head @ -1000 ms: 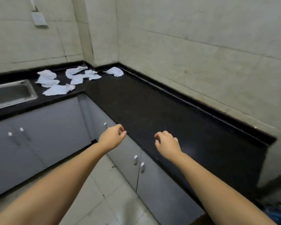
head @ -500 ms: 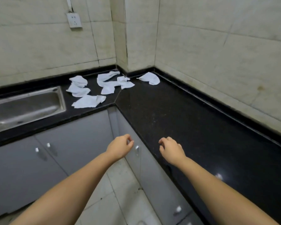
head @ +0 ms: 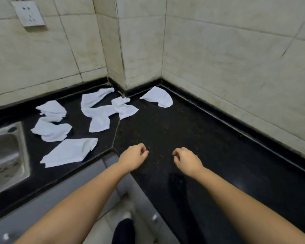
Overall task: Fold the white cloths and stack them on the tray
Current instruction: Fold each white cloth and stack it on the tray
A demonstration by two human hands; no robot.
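While both hands hover, nothing is folded yet.
Grip: left hand (head: 133, 158) and right hand (head: 187, 158) loosely curled, holding nothing.
Cloths: white cloths (head: 99, 115) lie crumpled on the tabletop (head: 192, 131), well apart from both hands.
Handling: probably light and limp; pinch two corners.
Tray: not visible.

Cloths (head: 70, 152) are scattered on the counter (head: 192, 138) toward its back corner. A sink (head: 5, 155) is set at left; one cloth (head: 158, 96) lies apart, rightmost.

We look down from head height, facing the corner of the black table (head: 192, 138), near, both forearms reaching forward below us.
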